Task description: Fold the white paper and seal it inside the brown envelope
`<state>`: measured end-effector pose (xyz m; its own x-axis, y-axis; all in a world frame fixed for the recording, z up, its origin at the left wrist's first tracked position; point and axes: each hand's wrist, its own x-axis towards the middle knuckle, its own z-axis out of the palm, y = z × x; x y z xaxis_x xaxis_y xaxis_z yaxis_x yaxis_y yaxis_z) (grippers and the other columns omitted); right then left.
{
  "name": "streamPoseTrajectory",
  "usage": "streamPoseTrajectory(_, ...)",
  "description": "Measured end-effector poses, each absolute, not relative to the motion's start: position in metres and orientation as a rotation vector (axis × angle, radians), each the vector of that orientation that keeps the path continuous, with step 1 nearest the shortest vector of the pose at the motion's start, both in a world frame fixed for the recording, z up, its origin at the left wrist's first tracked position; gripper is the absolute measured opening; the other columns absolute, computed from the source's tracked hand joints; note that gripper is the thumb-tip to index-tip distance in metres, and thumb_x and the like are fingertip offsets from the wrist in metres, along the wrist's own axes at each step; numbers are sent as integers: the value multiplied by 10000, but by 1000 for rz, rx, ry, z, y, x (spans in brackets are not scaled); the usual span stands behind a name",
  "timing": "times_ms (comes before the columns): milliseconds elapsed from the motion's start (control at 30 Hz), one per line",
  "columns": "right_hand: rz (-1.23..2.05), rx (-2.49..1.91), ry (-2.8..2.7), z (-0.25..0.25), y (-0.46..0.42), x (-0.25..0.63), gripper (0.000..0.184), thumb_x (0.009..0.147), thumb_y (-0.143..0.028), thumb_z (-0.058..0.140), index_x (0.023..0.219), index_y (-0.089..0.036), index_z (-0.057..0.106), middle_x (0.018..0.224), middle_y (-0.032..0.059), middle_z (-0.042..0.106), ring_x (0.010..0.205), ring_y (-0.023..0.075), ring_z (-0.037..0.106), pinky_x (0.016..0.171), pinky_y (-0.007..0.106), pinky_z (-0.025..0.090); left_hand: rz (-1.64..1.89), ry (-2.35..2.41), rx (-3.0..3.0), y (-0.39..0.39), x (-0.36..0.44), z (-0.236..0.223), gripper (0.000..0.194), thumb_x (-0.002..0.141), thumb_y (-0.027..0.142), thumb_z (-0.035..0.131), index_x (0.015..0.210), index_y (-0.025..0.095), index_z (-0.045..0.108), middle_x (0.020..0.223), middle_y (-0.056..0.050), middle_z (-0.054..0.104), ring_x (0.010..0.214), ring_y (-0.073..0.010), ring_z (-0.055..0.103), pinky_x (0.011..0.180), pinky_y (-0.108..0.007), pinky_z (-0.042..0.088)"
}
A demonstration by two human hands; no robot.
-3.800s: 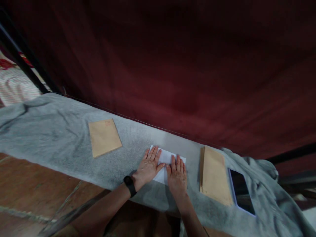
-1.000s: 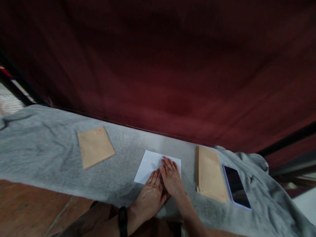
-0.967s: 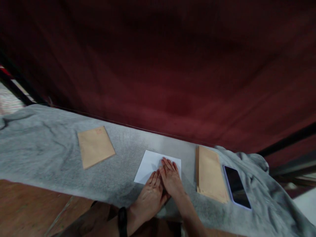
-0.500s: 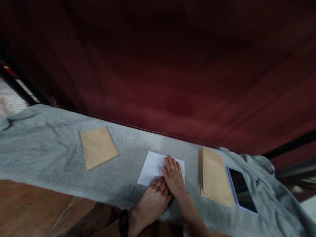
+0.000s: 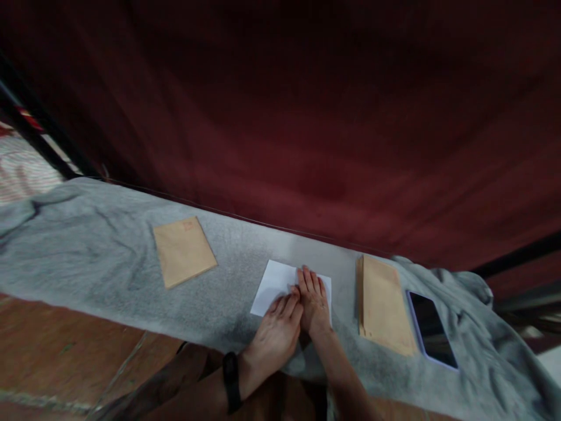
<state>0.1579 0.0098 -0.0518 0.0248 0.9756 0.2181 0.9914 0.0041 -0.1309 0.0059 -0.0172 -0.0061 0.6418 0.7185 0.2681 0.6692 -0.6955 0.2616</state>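
The fingers [image 5: 288, 306] of the left hand [image 5: 274, 334] are bent and bunched together over a smooth white paper [image 5: 274, 285]; whether they pinch it cannot be told. The fingers of the right hand [image 5: 314, 307] lie straight and flat on the paper's right part, the two hands touching or nearly so.

At far left is a striped cloth [image 5: 24, 169], with the reddish-brown floor [image 5: 74, 345] below. The long, narrow tabletop [image 5: 239, 275] wears soft grey, fleecy fabric, wrinkled at its left end and smoother in the middle. On its left part lies a flat brown paper packet [image 5: 184, 254], four-cornered, with a faint reddish print. A black band [image 5: 231, 383] circles the left wrist. The white paper sits between the packet and, to the right, a thicker brown stack [image 5: 388, 307] with layered edges. Just beside that is a phone [image 5: 433, 330], glossy black with a lavender rim, near bunched folds of fabric.
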Motion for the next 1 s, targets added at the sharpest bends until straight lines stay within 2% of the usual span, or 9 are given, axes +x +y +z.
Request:
streamPoseTrajectory(67, -78, -2035, -2029, -51, 8, 159, 533, 1044, -267, 336, 1572, -191, 358, 1653, 75, 308, 1519, 250, 298, 1224, 460, 259, 587, 1207, 2781, -14, 5, -18, 549, 924, 134, 379, 1470, 104, 438, 1508, -178, 521, 1388, -281, 501, 1146, -459, 381)
streamPoseTrajectory(133, -66, -2024, -2017, -51, 8, 159, 528, 1048, -254, 327, 1573, -205, 353, 1655, 57, 306, 1524, 239, 287, 1232, 444, 243, 585, 1253, 2828, -12, 5, -30, 629, 919, 130, 363, 1547, 104, 330, 1547, -174, 480, 1432, -279, 457, 1172, -473, 347)
streamPoseTrajectory(200, -55, -2029, -2005, -50, 8, 158, 514, 1056, -265, 321, 1564, -210, 373, 1651, 49, 317, 1521, 242, 292, 1237, 441, 229, 561, 1272, 2858, -11, 4, -38, 653, 923, 122, 353, 1573, 118, 289, 1559, -162, 469, 1441, -270, 447, 1187, -477, 329)
streamPoseTrajectory(333, -47, -2059, -1972, -46, 7, 158, 499, 1059, -276, 327, 1549, -232, 407, 1637, 53, 350, 1508, 255, 324, 1229, 464, 237, 495, 1242, 2837, -6, 0, -34, 587, 976, 188, 379, 1560, 140, 340, 1552, -150, 482, 1425, -268, 466, 1174, -477, 349)
streamPoseTrajectory(433, -69, -2073, -1956, -45, 6, 159, 501, 1049, -254, 338, 1542, -232, 424, 1634, 74, 357, 1498, 252, 344, 1217, 468, 262, 436, 1196, 2770, 6, 0, -19, 509, 1015, 282, 406, 1518, 205, 432, 1483, -116, 565, 1338, -268, 544, 1127, -475, 400)
streamPoseTrajectory(567, -99, -2094, -1945, -45, 5, 159, 503, 1046, -268, 322, 1531, -213, 444, 1626, 97, 371, 1487, 264, 361, 1212, 500, 259, 447, 1212, 2714, 27, 5, -11, 449, 1035, 238, 337, 1437, 181, 529, 1376, -117, 641, 1251, -244, 594, 1101, -441, 424)
streamPoseTrajectory(667, -117, -2093, -1937, -46, 6, 157, 501, 1051, -281, 308, 1523, -208, 458, 1618, 104, 387, 1480, 275, 371, 1214, 519, 246, 509, 1296, 2737, 37, 10, -20, 478, 1036, 252, 326, 1477, 154, 481, 1473, -142, 560, 1378, -270, 493, 1158, -478, 362)
streamPoseTrajectory(767, -132, -2095, -1954, -46, 5, 157, 505, 1047, -251, 293, 1520, -204, 464, 1615, 95, 393, 1480, 275, 370, 1216, 513, 240, 498, 1328, 2771, 41, 13, -29, 509, 1041, 299, 333, 1530, 191, 418, 1577, -119, 452, 1484, -292, 359, 1210, -538, 263)
streamPoseTrajectory(1000, -136, -2111, -2025, -42, -1, 164, 514, 1056, -250, 273, 1540, -162, 423, 1635, 104, 353, 1501, 270, 326, 1221, 480, 241, 447, 1304, 2738, 37, 15, -32, 508, 1049, 386, 367, 1537, 254, 424, 1632, -81, 373, 1533, -319, 250, 1234, -596, 160)
